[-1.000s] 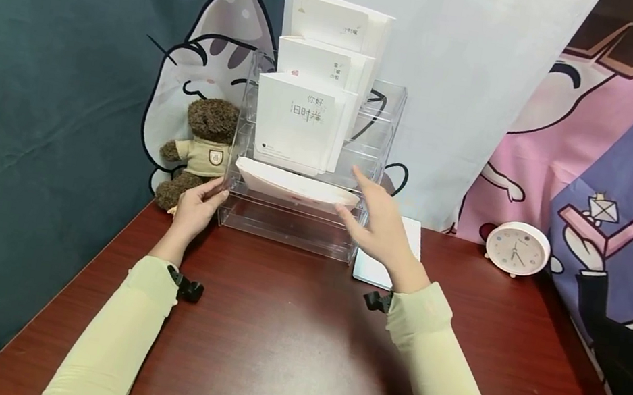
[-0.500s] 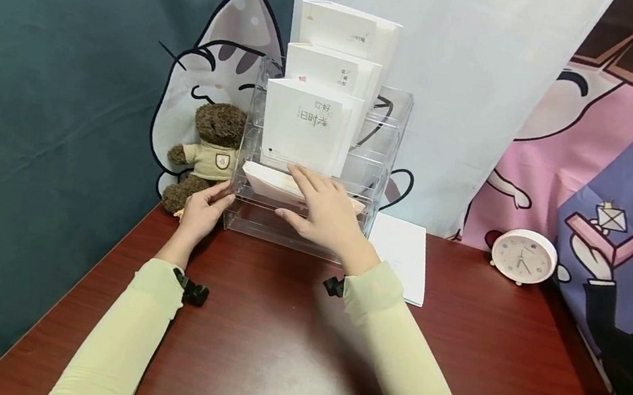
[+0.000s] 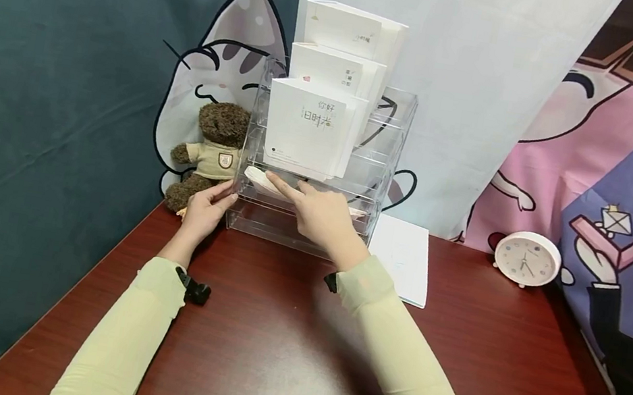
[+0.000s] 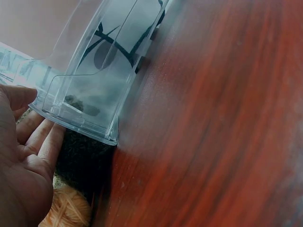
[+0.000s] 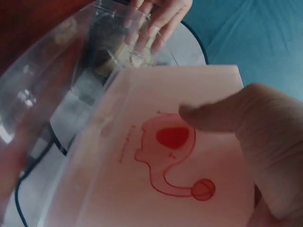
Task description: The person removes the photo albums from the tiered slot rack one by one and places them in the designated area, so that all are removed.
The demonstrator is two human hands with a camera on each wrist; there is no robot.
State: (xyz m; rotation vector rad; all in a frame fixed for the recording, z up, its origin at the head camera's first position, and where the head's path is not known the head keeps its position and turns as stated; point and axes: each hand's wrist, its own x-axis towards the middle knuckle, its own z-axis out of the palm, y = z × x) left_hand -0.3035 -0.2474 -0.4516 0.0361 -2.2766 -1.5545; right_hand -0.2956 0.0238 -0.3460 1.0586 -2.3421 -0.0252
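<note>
right hand [image 3: 321,213] holds pale pink book [image 5: 158,161], red cartoon drawing [image 5: 173,137] on cover

Soft glare on the tabletop [image 3: 290,371]

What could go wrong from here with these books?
The right grip, close beneath the front white rectangular paper book, could bump it loose. The pink rectangular notebook with a red drawing might snag on the clear plastic tiered rack. If the left grip at the rack's edge slips, the rack may shift into the brown fluffy teddy bear.
</note>
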